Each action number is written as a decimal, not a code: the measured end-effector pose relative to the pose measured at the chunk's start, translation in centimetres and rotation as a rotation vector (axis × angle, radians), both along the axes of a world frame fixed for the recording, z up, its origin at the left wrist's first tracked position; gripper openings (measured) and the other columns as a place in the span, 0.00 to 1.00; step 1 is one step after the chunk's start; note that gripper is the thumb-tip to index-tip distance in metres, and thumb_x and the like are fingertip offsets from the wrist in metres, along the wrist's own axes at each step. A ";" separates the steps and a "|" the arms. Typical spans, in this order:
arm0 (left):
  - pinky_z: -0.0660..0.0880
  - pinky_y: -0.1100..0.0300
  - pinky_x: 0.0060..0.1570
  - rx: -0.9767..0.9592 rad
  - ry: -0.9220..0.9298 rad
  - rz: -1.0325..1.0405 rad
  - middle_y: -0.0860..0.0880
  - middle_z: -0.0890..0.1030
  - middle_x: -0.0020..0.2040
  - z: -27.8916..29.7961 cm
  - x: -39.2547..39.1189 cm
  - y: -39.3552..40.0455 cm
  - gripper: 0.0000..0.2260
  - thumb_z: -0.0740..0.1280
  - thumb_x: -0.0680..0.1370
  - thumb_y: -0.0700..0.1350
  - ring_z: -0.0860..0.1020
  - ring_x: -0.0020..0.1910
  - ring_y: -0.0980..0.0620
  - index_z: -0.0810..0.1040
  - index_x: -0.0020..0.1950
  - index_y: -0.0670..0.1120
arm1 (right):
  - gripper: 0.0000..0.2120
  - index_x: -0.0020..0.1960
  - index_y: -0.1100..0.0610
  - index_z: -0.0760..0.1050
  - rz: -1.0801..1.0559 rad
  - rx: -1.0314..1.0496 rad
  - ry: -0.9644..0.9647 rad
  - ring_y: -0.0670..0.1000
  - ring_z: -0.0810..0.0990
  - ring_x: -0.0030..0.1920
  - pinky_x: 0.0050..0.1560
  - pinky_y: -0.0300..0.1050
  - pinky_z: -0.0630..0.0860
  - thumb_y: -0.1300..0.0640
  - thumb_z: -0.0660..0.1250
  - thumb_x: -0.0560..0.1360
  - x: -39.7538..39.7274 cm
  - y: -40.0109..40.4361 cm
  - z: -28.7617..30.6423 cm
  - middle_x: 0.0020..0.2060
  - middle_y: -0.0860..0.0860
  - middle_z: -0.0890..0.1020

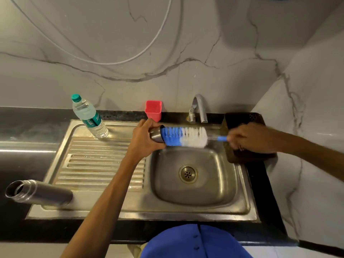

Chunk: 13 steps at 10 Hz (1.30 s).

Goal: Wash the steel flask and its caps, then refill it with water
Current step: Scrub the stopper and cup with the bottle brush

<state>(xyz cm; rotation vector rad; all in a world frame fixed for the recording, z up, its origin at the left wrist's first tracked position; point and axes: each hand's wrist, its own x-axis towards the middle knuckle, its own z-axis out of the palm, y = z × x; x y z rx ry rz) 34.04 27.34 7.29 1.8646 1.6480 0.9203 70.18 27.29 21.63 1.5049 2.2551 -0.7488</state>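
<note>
home kitchen, steel sink (242,205) w/ drainboard, tap (202,107), marble-look wall

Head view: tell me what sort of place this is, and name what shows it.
Most likely a home kitchen, at the sink counter. A steel sink with a ribbed drainboard is set into a dark countertop, a tap stands behind it, and marble-look tiles cover the wall.

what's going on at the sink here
A person is scrubbing a steel cap over the sink. The left hand grips the cap while the right hand holds a blue and white bottle brush by its handle, bristle tip pushed into the cap. The open steel flask lies on its side at the drainboard's near left corner. The tap shows no running water.
</note>
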 end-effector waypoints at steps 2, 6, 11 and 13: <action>0.67 0.72 0.45 0.148 0.019 0.089 0.49 0.78 0.49 0.8 -0.5 -0.1 0.30 0.87 0.58 0.46 0.72 0.46 0.55 0.79 0.56 0.46 | 0.21 0.43 0.56 0.79 -0.383 -0.433 0.475 0.50 0.62 0.24 0.23 0.39 0.62 0.41 0.62 0.82 0.1 0.4 1.1 0.29 0.53 0.67; 0.84 0.54 0.48 0.011 -0.095 -0.039 0.55 0.83 0.53 0.3 -0.8 -3.1 0.30 0.86 0.60 0.44 0.81 0.51 0.56 0.83 0.60 0.50 | 0.14 0.55 0.58 0.80 0.400 0.750 -0.285 0.53 0.68 0.22 0.28 0.36 0.51 0.55 0.60 0.76 0.1 -4.0 2.3 0.34 0.52 0.77; 0.82 0.54 0.54 -0.055 -0.089 0.013 0.53 0.82 0.55 -1.7 0.6 -3.9 0.32 0.84 0.59 0.46 0.82 0.51 0.56 0.83 0.63 0.51 | 0.13 0.49 0.52 0.80 0.265 0.767 -0.290 0.46 0.55 0.22 0.31 0.35 0.48 0.45 0.63 0.76 2.3 -4.0 1.9 0.31 0.47 0.75; 0.82 0.64 0.49 -0.134 -0.169 0.083 0.60 0.85 0.52 -1.6 0.3 -4.7 0.31 0.87 0.62 0.42 0.83 0.51 0.63 0.80 0.62 0.49 | 0.19 0.48 0.50 0.80 0.220 0.834 -0.120 0.47 0.59 0.22 0.31 0.34 0.50 0.44 0.54 0.84 2.7 -4.7 0.8 0.30 0.46 0.76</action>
